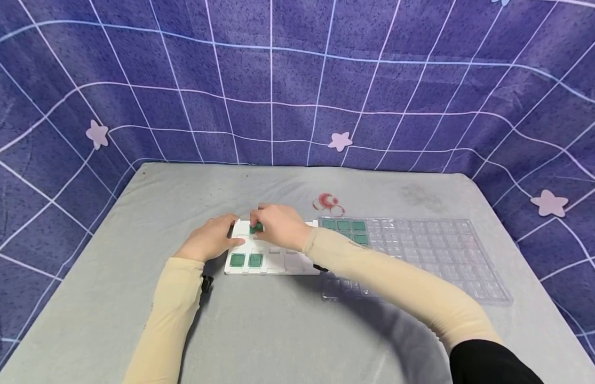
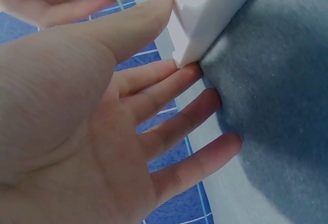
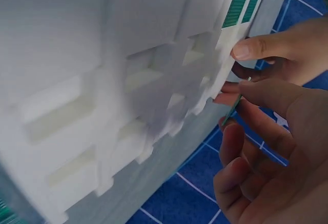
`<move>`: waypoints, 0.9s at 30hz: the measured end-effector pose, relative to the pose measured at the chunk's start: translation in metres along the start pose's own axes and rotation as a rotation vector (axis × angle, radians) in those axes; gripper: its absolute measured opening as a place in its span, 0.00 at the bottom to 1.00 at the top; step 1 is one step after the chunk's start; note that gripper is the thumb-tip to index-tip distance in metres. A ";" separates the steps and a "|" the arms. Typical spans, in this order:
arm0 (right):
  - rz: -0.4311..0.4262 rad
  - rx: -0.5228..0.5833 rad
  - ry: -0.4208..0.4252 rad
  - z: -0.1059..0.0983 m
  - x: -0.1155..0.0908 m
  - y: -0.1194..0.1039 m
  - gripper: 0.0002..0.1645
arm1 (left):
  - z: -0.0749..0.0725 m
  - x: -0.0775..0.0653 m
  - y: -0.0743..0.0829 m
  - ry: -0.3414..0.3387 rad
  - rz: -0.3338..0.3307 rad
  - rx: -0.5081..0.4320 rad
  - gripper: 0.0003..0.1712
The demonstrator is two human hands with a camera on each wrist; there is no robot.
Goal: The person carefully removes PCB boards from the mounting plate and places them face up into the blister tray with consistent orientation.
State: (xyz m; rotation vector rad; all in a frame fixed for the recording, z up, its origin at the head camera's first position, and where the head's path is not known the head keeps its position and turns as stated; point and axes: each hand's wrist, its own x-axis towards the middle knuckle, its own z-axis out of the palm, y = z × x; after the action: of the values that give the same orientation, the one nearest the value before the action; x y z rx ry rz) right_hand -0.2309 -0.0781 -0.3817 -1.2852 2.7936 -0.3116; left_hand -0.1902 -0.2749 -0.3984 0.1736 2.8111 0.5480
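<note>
My right hand (image 1: 281, 225) pinches a small green circuit board (image 1: 255, 228) between thumb and fingers, above the far left part of a white slotted tray (image 1: 273, 271). The right wrist view shows this circuit board (image 3: 233, 108) edge-on and thin. My left hand (image 1: 208, 238) grips the tray's left end. In the left wrist view the left thumb lies on the white tray (image 2: 205, 24) and two fingertips touch its corner; the other fingers are spread. Two green boards (image 1: 237, 260) sit side by side in the tray's near left slots. My right hand and forearm hide part of the tray.
A clear plastic blister tray (image 1: 431, 256) with many pockets lies to the right of the white tray. Several green boards (image 1: 359, 226) fill its far left pockets. My right sleeve (image 1: 388, 272) crosses above it. Red ring stains (image 1: 328, 201) mark the grey cloth behind.
</note>
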 end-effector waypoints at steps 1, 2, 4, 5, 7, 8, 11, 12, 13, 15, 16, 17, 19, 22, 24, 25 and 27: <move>-0.005 0.000 0.004 -0.002 -0.003 0.001 0.12 | 0.000 0.000 0.000 0.004 0.002 -0.001 0.35; -0.006 0.002 0.007 -0.003 -0.007 0.003 0.12 | -0.001 -0.001 0.000 0.005 0.001 -0.003 0.35; -0.011 0.011 0.025 -0.006 -0.015 0.007 0.11 | -0.001 -0.001 0.000 0.012 0.003 -0.008 0.34; -0.011 0.013 0.037 -0.007 -0.019 0.010 0.11 | -0.001 -0.002 0.001 0.015 0.006 -0.010 0.33; -0.012 0.023 0.070 -0.008 -0.030 0.017 0.10 | -0.002 -0.002 0.001 0.020 0.010 -0.009 0.32; -0.006 0.020 0.085 -0.008 -0.036 0.020 0.10 | -0.002 -0.003 0.002 0.020 0.011 -0.010 0.32; 0.019 0.008 0.119 -0.010 -0.053 0.030 0.09 | -0.002 -0.003 0.002 0.020 0.012 -0.009 0.33; 0.028 0.012 0.123 -0.011 -0.059 0.033 0.09 | -0.002 -0.003 0.002 0.018 0.011 -0.010 0.34; 0.043 0.011 0.123 -0.012 -0.065 0.036 0.09 | -0.003 -0.004 0.002 0.017 0.010 -0.010 0.34; 0.067 0.026 0.115 -0.015 -0.076 0.041 0.10 | -0.003 -0.004 0.001 0.017 0.011 -0.011 0.34; 0.076 0.035 0.112 -0.016 -0.082 0.043 0.10 | -0.003 -0.004 0.001 0.016 0.010 -0.012 0.34; 0.085 0.039 0.110 -0.017 -0.087 0.046 0.10 | -0.003 -0.004 0.001 0.018 0.010 -0.012 0.34; 0.090 0.034 0.121 -0.017 -0.098 0.052 0.10 | -0.003 -0.004 0.001 0.019 0.010 -0.012 0.34; 0.094 0.025 0.152 -0.015 -0.116 0.062 0.10 | -0.002 -0.003 0.001 0.019 0.012 -0.010 0.34; 0.105 0.021 0.169 -0.012 -0.129 0.069 0.11 | -0.001 -0.002 0.001 0.019 0.014 -0.005 0.35; 0.113 0.023 0.170 -0.010 -0.135 0.073 0.11 | -0.001 -0.002 0.001 0.018 0.014 -0.004 0.35; 0.133 0.023 0.164 -0.006 -0.147 0.081 0.12 | 0.000 -0.001 0.001 0.016 0.015 -0.002 0.36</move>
State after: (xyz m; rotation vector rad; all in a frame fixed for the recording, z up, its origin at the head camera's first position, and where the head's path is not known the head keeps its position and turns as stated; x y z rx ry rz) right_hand -0.1958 0.0854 -0.3978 -1.1096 2.9830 -0.4598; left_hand -0.1891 -0.2740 -0.3977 0.1903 2.8264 0.5584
